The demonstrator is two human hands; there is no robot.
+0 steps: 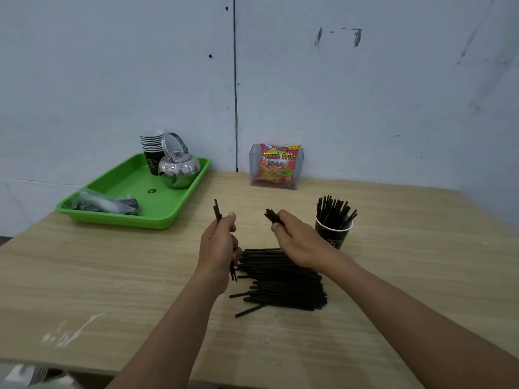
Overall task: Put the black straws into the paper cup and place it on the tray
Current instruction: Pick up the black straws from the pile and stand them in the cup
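Above the pile of thin black straws on the wooden counter, left hand and right hand each grip straws; dark paper cup stands near

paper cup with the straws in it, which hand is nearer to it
Right. The right hand sits just left of the paper cup, close beside it; the left hand is farther left, beyond the right hand.

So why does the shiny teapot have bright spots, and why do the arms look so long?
Head view: the steel kettle mirrors the room light, so pale glare patches sit on its round body. The wide-angle lens stretches whatever lies near the frame's bottom, so both forearms look long while the left hand and right hand look small. Shadows under the straw pile are soft.
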